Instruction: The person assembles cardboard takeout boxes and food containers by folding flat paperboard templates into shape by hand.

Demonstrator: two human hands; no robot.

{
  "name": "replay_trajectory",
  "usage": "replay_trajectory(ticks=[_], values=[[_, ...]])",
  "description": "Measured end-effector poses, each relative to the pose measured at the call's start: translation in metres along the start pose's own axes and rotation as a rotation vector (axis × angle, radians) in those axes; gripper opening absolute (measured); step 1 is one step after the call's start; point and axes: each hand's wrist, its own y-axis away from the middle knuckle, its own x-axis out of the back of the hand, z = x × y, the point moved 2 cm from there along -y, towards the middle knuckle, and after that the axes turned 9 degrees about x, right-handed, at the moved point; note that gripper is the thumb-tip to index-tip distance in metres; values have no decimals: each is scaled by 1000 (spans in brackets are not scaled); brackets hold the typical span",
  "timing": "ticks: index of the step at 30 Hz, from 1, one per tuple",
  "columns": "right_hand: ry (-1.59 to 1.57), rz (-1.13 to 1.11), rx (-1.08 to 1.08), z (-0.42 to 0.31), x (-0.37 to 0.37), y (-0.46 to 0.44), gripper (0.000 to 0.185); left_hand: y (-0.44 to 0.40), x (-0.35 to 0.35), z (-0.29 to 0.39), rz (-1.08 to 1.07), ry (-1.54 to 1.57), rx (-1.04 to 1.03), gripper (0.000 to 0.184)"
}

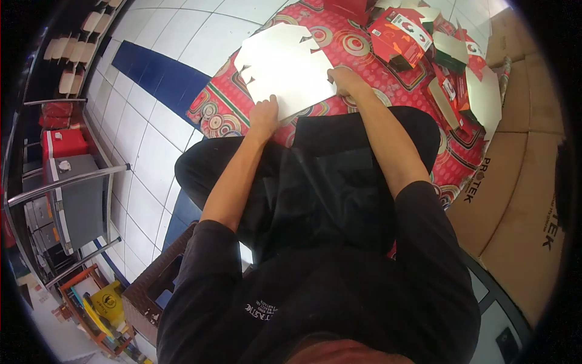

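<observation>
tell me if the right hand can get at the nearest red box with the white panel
Likely yes: the red box lies ahead and to the right of the right hand, with only patterned cloth showing between, though the hand is occupied at the white card's edge.

From my own head, one wide, round-edged view looks forward and steeply down: my dark shirt (pixel 327 297) is closest, my left grip (pixel 265 117) and right grip (pixel 348 83) lie within arm's reach, and floor tiles (pixel 142 142) stretch beyond.

Underside of the white cardboard (pixel 285 70) hidden
</observation>
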Motion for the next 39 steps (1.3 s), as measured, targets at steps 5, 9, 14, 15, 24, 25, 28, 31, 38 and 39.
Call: replay_trajectory(ticks=[5, 9, 14, 15, 24, 25, 28, 31, 38, 39], values=[[-8, -10, -45, -25, 15, 14, 25, -2, 19, 5, -60, -33, 47, 59], [130, -44, -26, -35, 20, 14, 25, -2, 23, 6, -125, -57, 64, 60], [251, -1, 13, -50, 7, 13, 27, -3, 13, 10, -86, -124, 30, 60], [324, 56, -6, -56, 6, 13, 30, -3, 14, 10, -79, -127, 22, 59], [459, 49, 372, -117, 10, 19, 42, -12, 13, 1, -98, -124, -99, 50], [439, 9, 374, -113, -1, 17, 41, -15, 11, -2, -100, -120, -98, 50], [549, 67, 447, -112, -10, 14, 39, -21, 10, -7, -133, -119, -161, 53], [509, 75, 414, -118, -9, 11, 44, -19, 12, -16, -102, -37, -192, 58], [202, -54, 87, -44, 18, 12, 69, -14, 13, -10, -152, 14, -104, 71], [231, -113, -11, -35, 24, 17, 70, -15, 14, -9, -133, 0, -106, 73]])
